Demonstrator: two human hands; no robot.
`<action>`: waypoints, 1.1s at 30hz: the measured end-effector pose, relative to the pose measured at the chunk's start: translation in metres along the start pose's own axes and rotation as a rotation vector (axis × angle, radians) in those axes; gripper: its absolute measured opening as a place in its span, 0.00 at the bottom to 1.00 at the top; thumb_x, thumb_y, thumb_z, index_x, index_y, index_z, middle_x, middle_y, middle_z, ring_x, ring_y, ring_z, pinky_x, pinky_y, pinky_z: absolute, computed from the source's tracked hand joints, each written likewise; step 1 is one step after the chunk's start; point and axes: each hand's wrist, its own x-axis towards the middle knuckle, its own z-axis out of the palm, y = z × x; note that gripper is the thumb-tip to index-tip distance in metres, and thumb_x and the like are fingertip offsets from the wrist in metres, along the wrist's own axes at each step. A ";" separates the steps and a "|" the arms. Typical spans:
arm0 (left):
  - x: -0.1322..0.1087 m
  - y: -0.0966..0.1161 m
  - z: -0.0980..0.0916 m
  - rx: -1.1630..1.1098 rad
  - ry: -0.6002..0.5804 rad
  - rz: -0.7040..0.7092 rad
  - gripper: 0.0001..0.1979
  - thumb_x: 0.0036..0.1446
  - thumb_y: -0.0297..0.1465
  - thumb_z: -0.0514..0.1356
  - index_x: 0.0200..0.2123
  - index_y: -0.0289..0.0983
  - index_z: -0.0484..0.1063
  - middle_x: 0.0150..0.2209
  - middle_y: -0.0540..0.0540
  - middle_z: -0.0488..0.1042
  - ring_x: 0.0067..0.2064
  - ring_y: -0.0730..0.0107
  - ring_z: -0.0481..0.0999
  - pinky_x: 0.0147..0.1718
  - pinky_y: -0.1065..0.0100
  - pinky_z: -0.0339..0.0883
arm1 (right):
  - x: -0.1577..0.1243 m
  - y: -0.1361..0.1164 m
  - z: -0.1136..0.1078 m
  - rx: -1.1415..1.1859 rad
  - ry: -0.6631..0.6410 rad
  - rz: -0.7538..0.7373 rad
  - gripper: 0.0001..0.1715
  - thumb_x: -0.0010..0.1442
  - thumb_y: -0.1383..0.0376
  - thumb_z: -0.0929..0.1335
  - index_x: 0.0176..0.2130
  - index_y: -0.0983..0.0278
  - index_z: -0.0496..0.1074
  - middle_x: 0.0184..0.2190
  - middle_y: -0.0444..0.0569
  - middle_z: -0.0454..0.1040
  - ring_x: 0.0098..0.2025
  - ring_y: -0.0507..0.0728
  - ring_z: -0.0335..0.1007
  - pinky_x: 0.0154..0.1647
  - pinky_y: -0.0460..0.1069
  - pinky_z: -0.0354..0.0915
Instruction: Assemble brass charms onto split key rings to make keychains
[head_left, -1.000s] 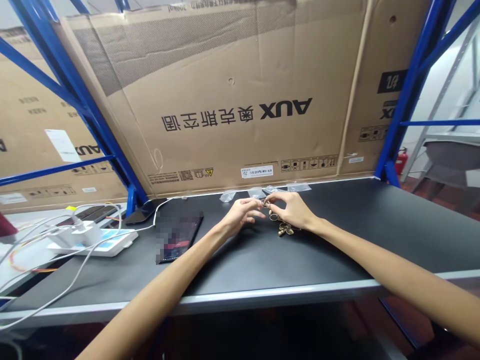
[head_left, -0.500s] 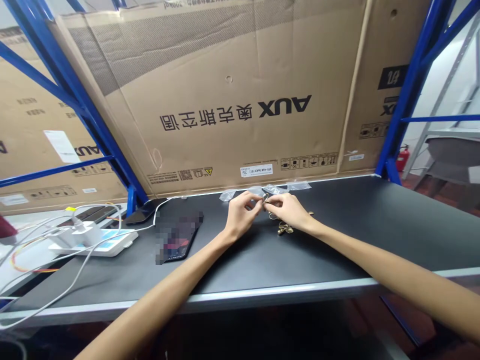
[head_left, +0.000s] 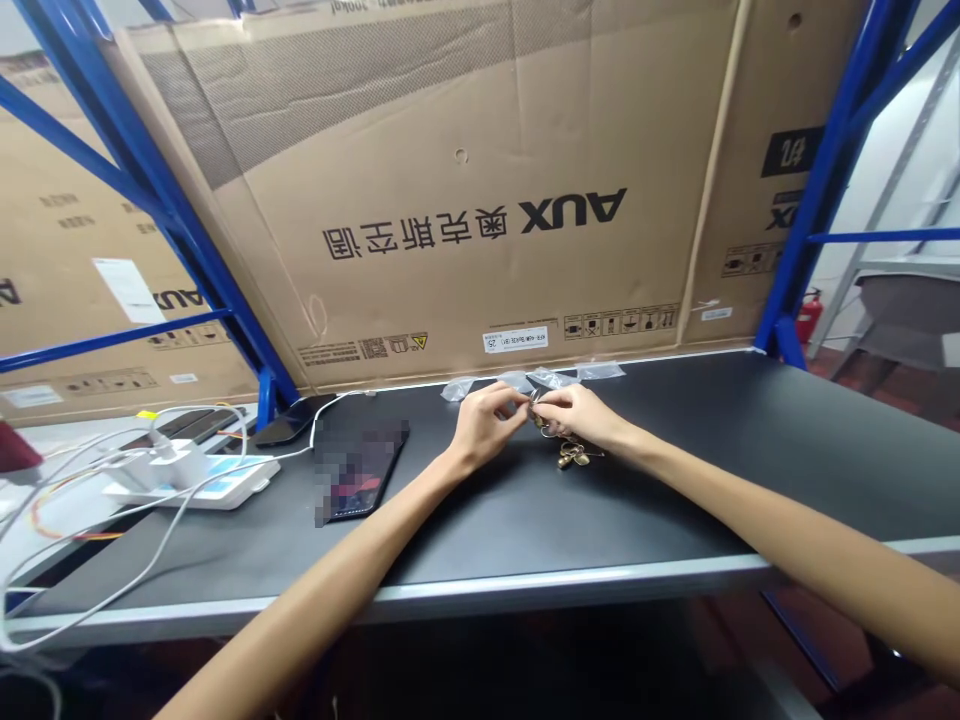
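Left hand: thumb and forefinger of the left hand (head_left: pixel 484 428) are pinched together on the metal ring (head_left: pixel 535 396); a second ago those fingers were spread
Right hand: thumb and forefinger of the right hand (head_left: pixel 586 416) appear clamped on the same ring from the other side
Change: the left fingers have closed, so by my judgement both hands now work the ring together
Metal ring: between the two sets of fingertips, its upper part showing just above them, raised off the black tabletop (head_left: pixel 675 500)
Brass-coloured charms: the brass-coloured charms (head_left: pixel 576 458) lie below the right hand, near its fingers; whether they link to the ring is too small to tell
Plastic bags: small clear plastic bags (head_left: pixel 553 378) lie behind the hands
Phone: a dark phone (head_left: pixel 367 480) lies beyond the left forearm
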 end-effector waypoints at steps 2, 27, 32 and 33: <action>-0.001 -0.002 0.001 0.007 -0.037 -0.007 0.13 0.66 0.35 0.58 0.50 0.35 0.71 0.48 0.42 0.74 0.44 0.65 0.76 0.42 0.59 0.75 | 0.001 0.000 -0.001 0.036 -0.034 0.002 0.20 0.66 0.59 0.68 0.54 0.65 0.69 0.52 0.53 0.71 0.48 0.60 0.72 0.47 0.58 0.71; 0.003 0.001 0.000 -0.186 -0.071 -0.251 0.15 0.65 0.35 0.58 0.52 0.36 0.70 0.52 0.41 0.72 0.49 0.61 0.75 0.47 0.55 0.73 | -0.003 0.000 0.011 -0.014 -0.087 -0.033 0.18 0.67 0.59 0.67 0.53 0.64 0.69 0.51 0.52 0.72 0.47 0.58 0.73 0.47 0.58 0.71; 0.001 0.005 0.003 -0.238 -0.036 -0.198 0.14 0.66 0.36 0.58 0.50 0.34 0.70 0.46 0.43 0.75 0.42 0.65 0.77 0.41 0.59 0.75 | -0.001 0.001 0.015 0.075 -0.116 0.035 0.19 0.67 0.59 0.67 0.54 0.64 0.69 0.52 0.53 0.71 0.48 0.59 0.72 0.47 0.58 0.71; 0.000 0.005 0.003 -0.246 -0.035 -0.182 0.14 0.66 0.36 0.58 0.49 0.33 0.71 0.44 0.43 0.75 0.41 0.66 0.77 0.40 0.60 0.75 | -0.001 0.001 0.015 0.094 -0.119 0.047 0.18 0.67 0.59 0.67 0.54 0.64 0.69 0.52 0.53 0.71 0.48 0.59 0.72 0.47 0.58 0.71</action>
